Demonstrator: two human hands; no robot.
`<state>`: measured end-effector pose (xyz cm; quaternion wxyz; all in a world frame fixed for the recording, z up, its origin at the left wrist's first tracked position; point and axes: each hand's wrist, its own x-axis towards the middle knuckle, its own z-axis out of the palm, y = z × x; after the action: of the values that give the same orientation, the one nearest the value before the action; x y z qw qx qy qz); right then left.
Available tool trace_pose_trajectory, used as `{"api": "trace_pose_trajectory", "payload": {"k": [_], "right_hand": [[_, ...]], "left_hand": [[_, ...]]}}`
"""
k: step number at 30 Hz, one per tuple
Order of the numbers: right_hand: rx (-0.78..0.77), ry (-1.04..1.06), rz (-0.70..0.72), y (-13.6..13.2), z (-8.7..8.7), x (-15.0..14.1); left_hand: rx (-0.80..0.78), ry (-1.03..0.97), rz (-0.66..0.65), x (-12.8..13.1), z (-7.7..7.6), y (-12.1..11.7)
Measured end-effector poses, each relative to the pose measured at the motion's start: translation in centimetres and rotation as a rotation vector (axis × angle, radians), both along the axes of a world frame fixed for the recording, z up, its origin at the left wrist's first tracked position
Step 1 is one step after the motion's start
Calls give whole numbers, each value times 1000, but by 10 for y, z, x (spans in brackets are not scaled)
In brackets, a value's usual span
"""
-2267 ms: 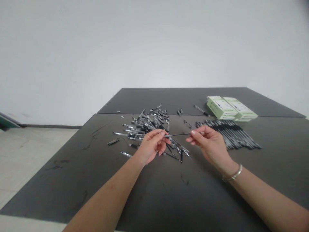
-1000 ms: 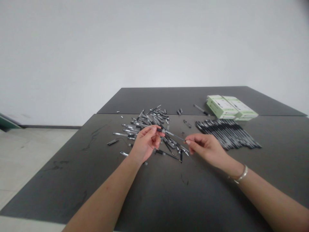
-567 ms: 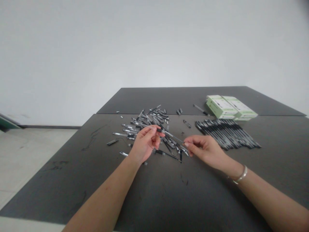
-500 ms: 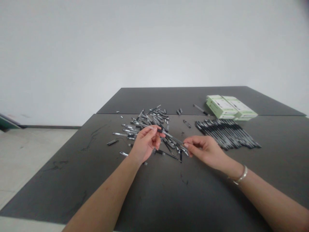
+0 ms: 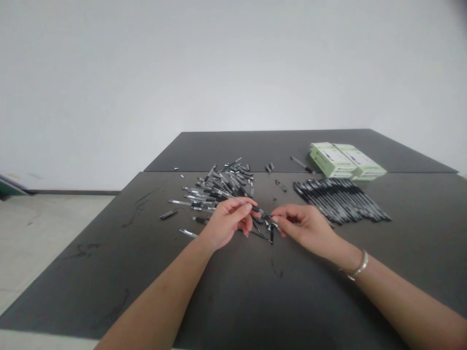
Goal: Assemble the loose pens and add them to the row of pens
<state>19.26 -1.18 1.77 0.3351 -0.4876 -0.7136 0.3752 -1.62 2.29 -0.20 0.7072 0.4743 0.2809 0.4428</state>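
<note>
My left hand (image 5: 229, 221) is closed on a clear pen barrel with a black grip (image 5: 256, 209), held at a slant over the pile. At the barrel's right end my right hand (image 5: 304, 226) pinches a thin pen refill (image 5: 267, 215), with only a short length showing between the hands. Its tip is hidden by my right fingers. Beneath and behind my left hand lies a loose pile of pen barrels (image 5: 204, 193), caps and dark refills.
A row of assembled black pens (image 5: 341, 201) lies to the right on the dark table (image 5: 233, 301). Green and white boxes (image 5: 333, 163) stand behind it, with a single pen (image 5: 302, 164) beside them. Loose caps (image 5: 280, 185) lie between pile and row.
My hands have come closer together, and less of the refill shows between them. My left hand has moved right and slightly down.
</note>
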Motion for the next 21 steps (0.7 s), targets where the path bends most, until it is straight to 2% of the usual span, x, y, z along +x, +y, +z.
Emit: {"api": "trace_pose_trajectory", "payload": {"k": [4,8,11,14,17,19,21], "right_hand": [[-38,158,34,0,-7,-7],[-120,277,76,-1,-4,-11],[-178,374,81,0,0,-7],[-202,452,13,6,-3,1],[-151,339,-92,13,-11,7],[-56,134,-143,17,-17,8],[63,-74,-131,18,-20,7]], "left_hand": [[-42,28,-59,3,0,-3],[-98,14,-78,3,1,-3],[-118,-44,-16,1,1,0],[-141,-118,62,-2,1,4],[-174,-177,93,-3,1,6],[-204,-213,108,-4,1,8],[-237,-252,138,-5,1,10]]}}
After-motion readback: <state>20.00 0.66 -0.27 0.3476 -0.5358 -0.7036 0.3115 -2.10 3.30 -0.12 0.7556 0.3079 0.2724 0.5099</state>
